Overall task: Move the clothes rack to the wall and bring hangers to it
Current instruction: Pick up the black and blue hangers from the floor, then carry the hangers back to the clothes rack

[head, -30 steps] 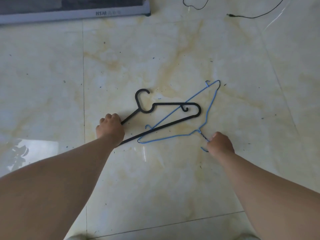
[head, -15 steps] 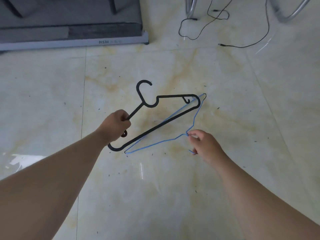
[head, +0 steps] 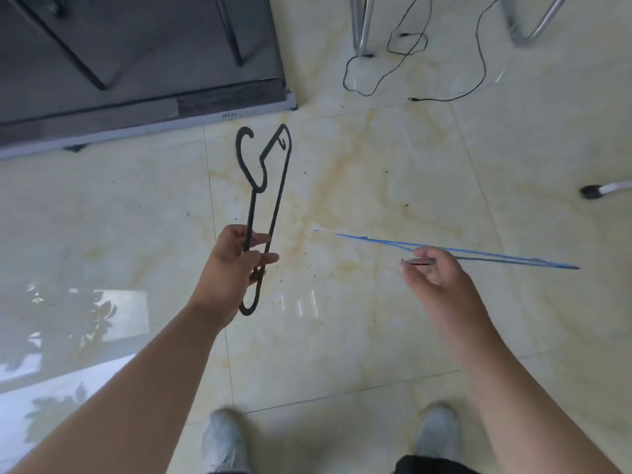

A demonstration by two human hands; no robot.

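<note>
Left hand (head: pixel 236 265): grip closed around the black hanger (head: pixel 270 186), held clear of the floor (head: pixel 376 336), hook pointing away.
Right hand (head: pixel 434 278): grip pinching the blue wire hanger (head: pixel 485 256), seen edge-on, level.
Clothes rack: out of view.

Black hanger (head: pixel 263 186): left hand (head: pixel 232 268) is covering part of its bars.
Blue hanger (head: pixel 478 254): showing edge-on, shape blurring.
Shoes (head: pixel 222 439): blurring, bottom edge cutting them.
</note>
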